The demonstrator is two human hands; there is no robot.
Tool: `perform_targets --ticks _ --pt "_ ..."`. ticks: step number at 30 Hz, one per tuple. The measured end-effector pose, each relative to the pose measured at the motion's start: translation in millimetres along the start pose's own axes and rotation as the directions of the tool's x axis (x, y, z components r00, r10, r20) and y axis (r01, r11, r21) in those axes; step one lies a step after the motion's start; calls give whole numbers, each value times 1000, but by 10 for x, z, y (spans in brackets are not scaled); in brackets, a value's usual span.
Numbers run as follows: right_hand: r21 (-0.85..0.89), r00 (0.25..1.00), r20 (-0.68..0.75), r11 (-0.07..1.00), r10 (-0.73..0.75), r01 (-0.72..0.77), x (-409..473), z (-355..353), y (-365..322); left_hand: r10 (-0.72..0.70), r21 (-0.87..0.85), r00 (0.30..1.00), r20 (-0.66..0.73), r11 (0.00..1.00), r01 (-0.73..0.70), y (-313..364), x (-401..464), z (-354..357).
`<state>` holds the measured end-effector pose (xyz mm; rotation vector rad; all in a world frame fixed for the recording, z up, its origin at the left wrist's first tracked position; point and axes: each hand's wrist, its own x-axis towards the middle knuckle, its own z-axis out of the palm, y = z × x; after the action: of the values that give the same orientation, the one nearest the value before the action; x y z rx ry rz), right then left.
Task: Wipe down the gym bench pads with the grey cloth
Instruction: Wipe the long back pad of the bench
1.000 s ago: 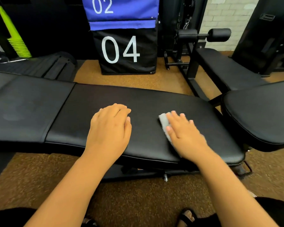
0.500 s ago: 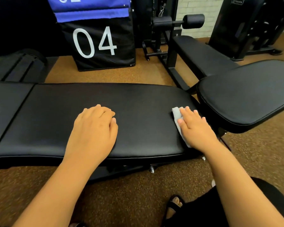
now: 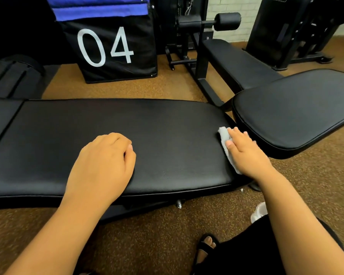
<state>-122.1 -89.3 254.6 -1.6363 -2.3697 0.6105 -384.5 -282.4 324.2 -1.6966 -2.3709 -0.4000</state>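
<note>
A long black bench pad [image 3: 163, 124] runs across the middle of the view. My right hand [image 3: 246, 153] presses the folded grey cloth [image 3: 224, 138] flat onto the pad's right end, fingers spread over it; most of the cloth is hidden under the palm. My left hand [image 3: 103, 165] rests palm-down on the front middle of the same pad, fingers curled, holding nothing. A second black pad [image 3: 298, 108] sits just right of the cloth, slightly higher. A third pad section [image 3: 0, 116] adjoins at the far left.
A black box marked 04 [image 3: 115, 46] stands behind the bench, with a blue box on top. Another bench [image 3: 236, 62] with a roller pad and a black machine [image 3: 282, 26] are at the back right. Brown speckled floor lies all around; my sandalled foot [image 3: 207, 247] is below.
My right hand has slid the cloth rightward along the pad to its right end. The view has shifted right with it; my left hand stayed planted on the pad.
</note>
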Motion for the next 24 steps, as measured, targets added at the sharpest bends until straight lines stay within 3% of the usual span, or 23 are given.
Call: perform_targets --ticks 2,4,6,8,12,16,19,21,24 --pt "-115 999 -38 993 -36 32 -47 50 -183 -11 -5 1000 -3 1000 11 -1 8 6" --pt "-198 979 -91 967 -180 159 -193 146 -506 -20 -8 1000 -1 1000 20 3 19 7" --pt "-203 945 -89 934 -316 293 -386 250 -825 -22 -17 1000 1 1000 22 4 24 14" --pt "-143 933 -29 925 -358 351 -546 302 -1005 -24 -26 1000 1 999 24 1 22 15" --pt "-23 934 25 934 -357 357 -479 205 -784 -22 -31 1000 -3 999 22 -9 12 16" --pt "1 990 3 990 -138 138 -112 70 -346 -23 -42 1000 -15 999 22 -14 22 18" --pt "-114 999 -40 993 -31 26 54 74 -310 -32 -45 999 -4 998 32 -10 34 16" --pt "-223 989 -113 973 -92 65 14 150 -560 -38 -52 999 -1 998 37 -10 24 19" --pt "-253 933 -157 926 -324 279 -322 363 -1123 -47 -65 999 9 997 48 -23 5 38"
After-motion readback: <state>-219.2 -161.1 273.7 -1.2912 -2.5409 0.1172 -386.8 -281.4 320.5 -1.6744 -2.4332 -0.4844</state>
